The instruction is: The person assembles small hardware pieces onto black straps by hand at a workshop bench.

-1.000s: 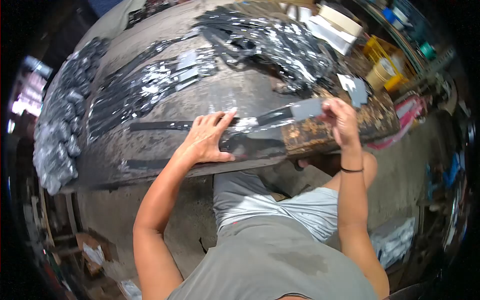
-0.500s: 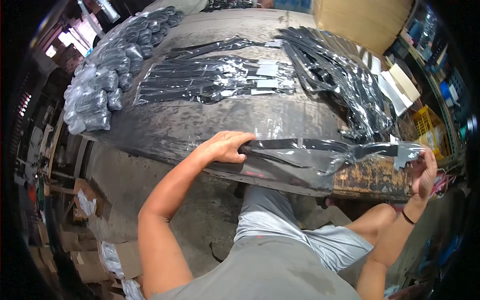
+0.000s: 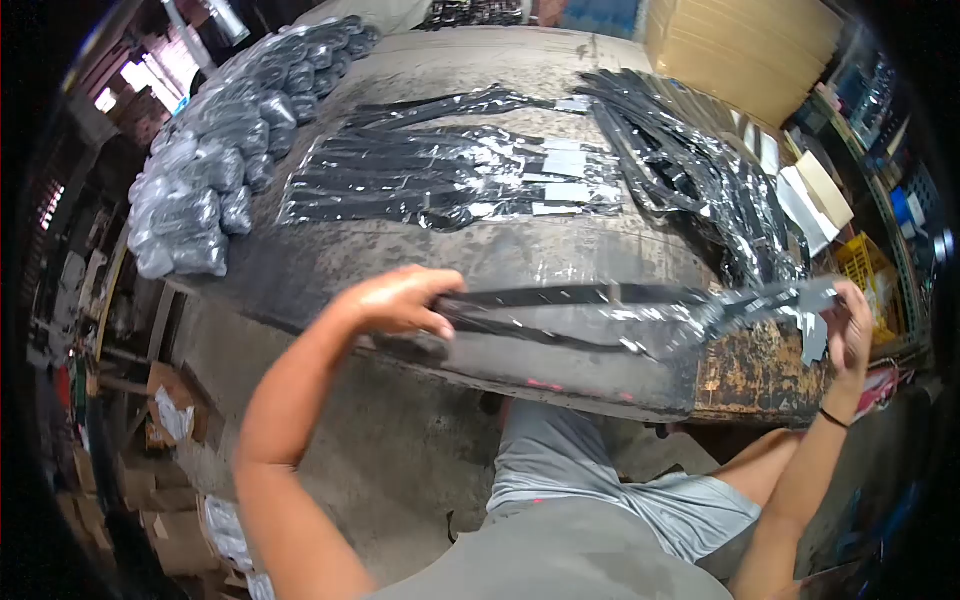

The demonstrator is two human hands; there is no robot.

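A long black strap in a clear plastic sleeve (image 3: 570,296) stretches between my two hands above the front of the table. My left hand (image 3: 400,300) closes round its left end, thumb below and fingers above. At the other end, my right hand (image 3: 852,325) pinches the sleeve beside a grey label (image 3: 814,338) that hangs down. The strap runs in two dark bands that spread apart towards the left hand. Beyond them, several similar bagged straps (image 3: 400,180) lie side by side with pale labels at their right ends.
A heap of bagged black straps (image 3: 690,160) lies at the right of the worn table (image 3: 500,255). Many rolled plastic-wrapped bundles (image 3: 210,190) are stacked along the left edge. A large cardboard box (image 3: 745,55), an opened small carton (image 3: 812,200) and a yellow crate (image 3: 865,265) stand on the right.
My left hand has moved left and a little down with its end of the strap. The two bands have spread further apart. My right hand stays at the right end.
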